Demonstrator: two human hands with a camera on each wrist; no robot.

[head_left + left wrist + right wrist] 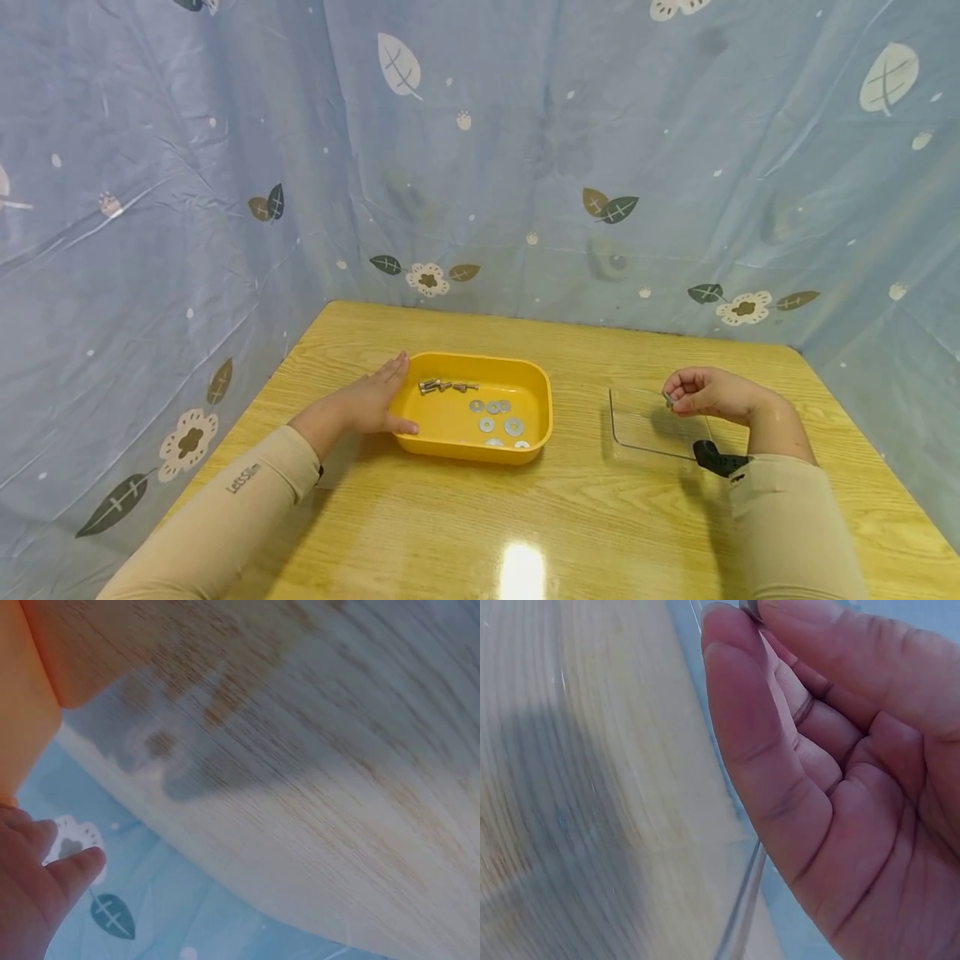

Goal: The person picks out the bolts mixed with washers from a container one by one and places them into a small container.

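Note:
A yellow tray (471,452) stands near the middle of the wooden table, with several socket-head screws (442,386) toward its back left and several flat washers (487,425) toward its front right. My left hand (367,404) rests on the tray's left end, fingers and thumb spread along the rim. My right hand (708,393) pinches a small silvery metal piece (668,401) between thumb and fingertips; most of it is hidden by the fingers. Below that hand lies a clear plastic container (648,450), its thin edges showing against the wood.
The wooden table (442,517) runs back to a blue patterned curtain (480,167), which also hangs along both sides. A black wrist strap piece (716,458) sits under my right wrist, overlapping the clear container's near right corner in the head view.

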